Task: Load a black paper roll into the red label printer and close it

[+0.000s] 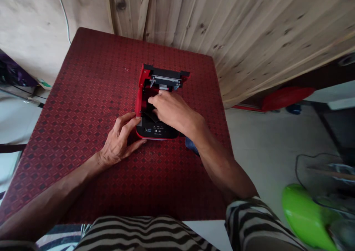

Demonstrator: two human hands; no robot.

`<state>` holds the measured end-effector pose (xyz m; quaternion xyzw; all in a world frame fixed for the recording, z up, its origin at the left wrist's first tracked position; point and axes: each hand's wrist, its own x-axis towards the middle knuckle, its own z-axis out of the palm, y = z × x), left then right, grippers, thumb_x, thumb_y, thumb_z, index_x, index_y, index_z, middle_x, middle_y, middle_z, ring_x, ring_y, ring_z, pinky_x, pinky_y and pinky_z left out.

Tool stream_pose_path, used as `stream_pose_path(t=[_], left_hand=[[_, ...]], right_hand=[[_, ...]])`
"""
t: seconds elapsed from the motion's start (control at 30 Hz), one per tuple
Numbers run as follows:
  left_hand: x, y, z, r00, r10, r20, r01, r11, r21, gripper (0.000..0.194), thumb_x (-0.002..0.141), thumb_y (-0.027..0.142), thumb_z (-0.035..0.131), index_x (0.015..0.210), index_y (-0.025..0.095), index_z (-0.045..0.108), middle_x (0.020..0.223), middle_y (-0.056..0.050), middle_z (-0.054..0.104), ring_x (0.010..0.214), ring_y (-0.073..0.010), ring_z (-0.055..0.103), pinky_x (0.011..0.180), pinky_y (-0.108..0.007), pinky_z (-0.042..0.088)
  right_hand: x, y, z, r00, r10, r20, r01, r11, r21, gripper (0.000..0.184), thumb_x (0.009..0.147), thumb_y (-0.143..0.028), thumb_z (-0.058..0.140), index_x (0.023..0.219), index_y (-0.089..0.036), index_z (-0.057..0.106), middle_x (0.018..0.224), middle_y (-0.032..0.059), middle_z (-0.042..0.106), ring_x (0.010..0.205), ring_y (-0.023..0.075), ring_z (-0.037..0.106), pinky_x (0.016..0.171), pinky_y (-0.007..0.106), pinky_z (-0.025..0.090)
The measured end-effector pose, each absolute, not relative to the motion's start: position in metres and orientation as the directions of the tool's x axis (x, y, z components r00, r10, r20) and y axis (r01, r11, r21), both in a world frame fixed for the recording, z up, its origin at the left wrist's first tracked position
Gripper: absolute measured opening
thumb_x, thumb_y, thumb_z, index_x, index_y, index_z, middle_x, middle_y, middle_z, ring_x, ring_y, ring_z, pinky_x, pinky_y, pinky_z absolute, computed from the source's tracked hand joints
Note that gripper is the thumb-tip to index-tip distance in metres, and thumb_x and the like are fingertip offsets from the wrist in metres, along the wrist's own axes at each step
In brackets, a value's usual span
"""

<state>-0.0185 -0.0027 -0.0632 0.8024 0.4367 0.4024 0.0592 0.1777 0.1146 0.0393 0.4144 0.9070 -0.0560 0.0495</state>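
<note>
A small red and black printer (155, 129) stands on the table with its lid (165, 77) tipped open at the far end. My left hand (120, 140) grips the printer's near left corner, thumb and fingers closed on its edge. My right hand (172, 110) reaches into the open compartment, fingers curled down over the inside. What those fingers hold, if anything, is hidden by the hand.
The table carries a dark red patterned cloth (83, 106). A wooden plank wall (235, 25) rises behind it. To the right lie a bare floor, a green object (305, 217), a cable and a red item (285, 97). Something blue (191, 145) shows under my right wrist.
</note>
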Motion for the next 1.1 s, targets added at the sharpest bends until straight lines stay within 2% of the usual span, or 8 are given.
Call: stream_pose_path(t=[0.27,0.43,0.53,0.63,0.8,0.87,0.97,1.1], left_hand=[[-0.019,-0.003,-0.065,0.289,0.752,0.593,0.661,-0.605,0.444,0.087,0.094,0.037,0.081,0.164,0.024,0.032,0.146,-0.018,0.057,0.137,-0.0327,0.061,0.108,-0.051,0.063],[-0.018,-0.002,-0.064,0.289,0.747,0.599,0.666,-0.606,0.435,0.087,0.094,0.037,0.080,0.164,0.024,0.031,0.145,-0.018,0.058,0.135,-0.0322,0.062,0.108,-0.050,0.063],[-0.018,-0.004,-0.063,0.286,0.750,0.596,0.667,-0.602,0.439,0.085,0.095,0.037,0.079,0.164,0.025,0.031,0.145,-0.018,0.058,0.135,-0.0316,0.062,0.107,-0.049,0.063],[-0.021,-0.005,-0.062,0.278,0.767,0.579,0.635,-0.599,0.488,0.083,0.097,0.051,0.074,0.163,0.024,0.033,0.144,-0.018,0.057,0.133,-0.0327,0.062,0.105,-0.051,0.062],[-0.033,0.023,-0.028,0.135,0.802,0.582,0.554,-0.548,0.627,0.081,0.103,0.074,0.046,0.164,0.022,0.032,0.145,-0.018,0.056,0.116,-0.0280,0.066,0.099,-0.047,0.059],[-0.034,0.050,-0.005,0.147,0.789,0.596,0.645,-0.533,0.547,0.074,0.105,0.070,0.046,0.158,0.019,0.044,0.145,-0.017,0.055,0.122,-0.0277,0.062,0.104,-0.044,0.055],[-0.027,0.091,0.026,0.254,0.776,0.577,0.666,-0.573,0.478,0.077,0.110,0.068,0.033,0.161,0.010,0.039,0.157,-0.021,0.049,0.134,-0.0274,0.056,0.114,-0.043,0.048],[-0.013,0.106,0.042,0.333,0.780,0.530,0.672,-0.590,0.447,0.071,0.112,0.065,0.029,0.151,0.011,0.054,0.135,-0.014,0.068,0.127,-0.0244,0.062,0.112,-0.042,0.048]], right_hand=[[0.178,0.118,0.039,-0.636,0.749,-0.186,0.771,0.627,-0.113,0.026,0.096,-0.001,0.057,0.104,-0.012,0.079,0.101,0.0175,0.079,0.089,0.0281,0.076,0.076,0.038,0.055],[0.198,0.101,0.056,-0.736,0.676,-0.043,0.660,0.701,-0.270,0.037,0.101,0.001,0.047,0.113,-0.016,0.076,0.110,0.0095,0.082,0.104,0.0224,0.076,0.095,0.035,0.054],[0.212,0.082,0.064,-0.764,0.645,0.027,0.573,0.697,-0.430,0.023,0.107,-0.016,0.056,0.116,-0.019,0.077,0.116,0.0068,0.082,0.110,0.0221,0.075,0.102,0.036,0.055],[0.221,0.065,0.058,-0.722,0.686,0.092,0.568,0.663,-0.487,0.019,0.100,-0.028,0.074,0.117,-0.021,0.077,0.115,0.0076,0.081,0.109,0.0248,0.075,0.100,0.040,0.058],[0.222,0.048,0.039,-0.668,0.689,0.281,0.581,0.719,-0.382,0.015,0.105,-0.018,0.064,0.103,-0.020,0.078,0.106,0.0081,0.079,0.100,0.0228,0.071,0.097,0.040,0.058],[0.221,0.043,0.035,-0.661,0.667,0.344,0.601,0.745,-0.291,0.023,0.106,-0.014,0.058,0.097,-0.019,0.078,0.103,0.0085,0.078,0.096,0.0226,0.068,0.092,0.039,0.058],[0.220,0.036,0.031,-0.616,0.664,0.425,0.654,0.731,-0.193,0.025,0.105,-0.010,0.055,0.099,-0.020,0.077,0.101,0.0086,0.076,0.091,0.0228,0.063,0.084,0.039,0.056],[0.220,0.028,0.023,-0.579,0.653,0.488,0.682,0.716,-0.149,0.025,0.104,-0.008,0.056,0.106,-0.023,0.076,0.093,0.0069,0.071,0.086,0.0226,0.059,0.076,0.039,0.052]])
